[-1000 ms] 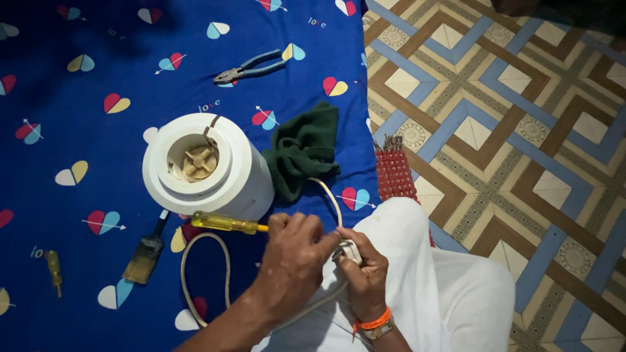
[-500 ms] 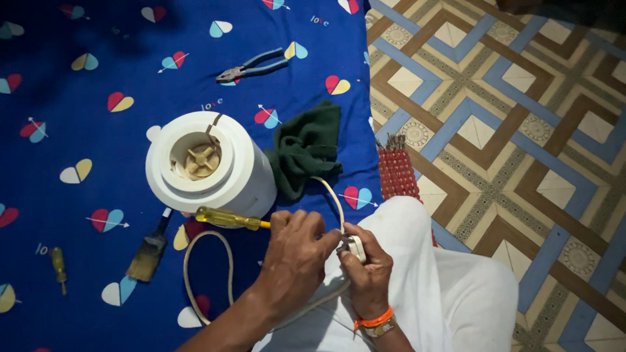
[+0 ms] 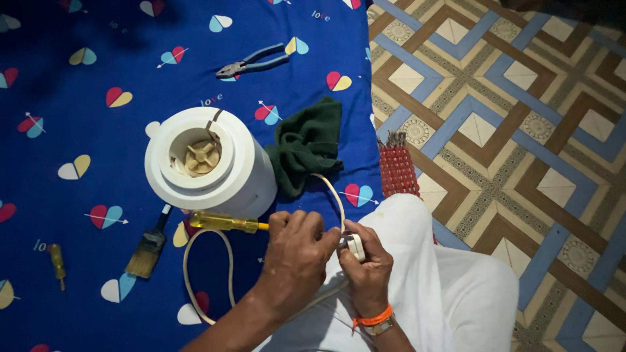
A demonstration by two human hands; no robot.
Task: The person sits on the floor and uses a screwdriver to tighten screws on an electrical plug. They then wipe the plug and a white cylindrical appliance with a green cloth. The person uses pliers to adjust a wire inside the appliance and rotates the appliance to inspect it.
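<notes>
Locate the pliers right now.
In the head view, the blue-handled pliers lie on the blue heart-print cloth, upper middle, beyond the white cylinder and dark green rag.

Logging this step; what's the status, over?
Left hand grips yellow screwdriver. Right hand holds white plug. Cord loops beside white appliance.

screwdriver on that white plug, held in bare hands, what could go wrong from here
The yellow-handled screwdriver is worked by the left hand toward the right hand, which pinches the small white plug; a slip could jab those fingers. The cream cord loops loosely on the blue sheet by the white round appliance; a tug might drag or tip it.
</notes>
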